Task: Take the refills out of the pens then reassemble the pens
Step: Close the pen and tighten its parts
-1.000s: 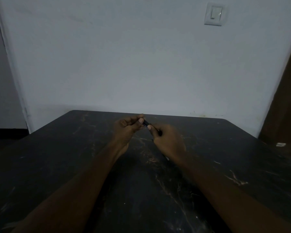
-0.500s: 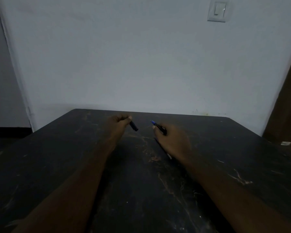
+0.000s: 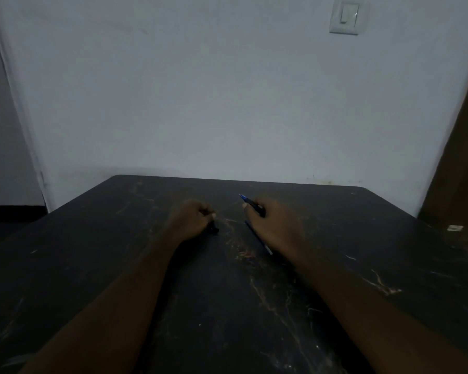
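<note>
Since the earlier frame the left grip point(image 3: 192, 220) is being lowered and the two grips are being drawn further apart; the short black plastic pen section point(image 3: 214, 230) pinched in its curled fingers is being brought down to the dark, scratched, marble-patterned counter point(image 3: 119, 265), though whether it is touching cannot be told; the right grip point(image 3: 277, 225) is being kept much where it was. The slim dark pen barrel with the blue tip point(image 3: 250, 204) is being held in the curled fingers of the right grip, its long axis being pointed up and leftward, away from the person; a thin blue rod with a pale end point(image 3: 258, 238), judged to be a refill already removed, is lying on the counter just beside that grip and partly under it. The exposed blue tip is being offered to the right of and beyond the left grip, which is the nearer free one once its section is released; any pull is judged best made along the barrel's axis.
</note>
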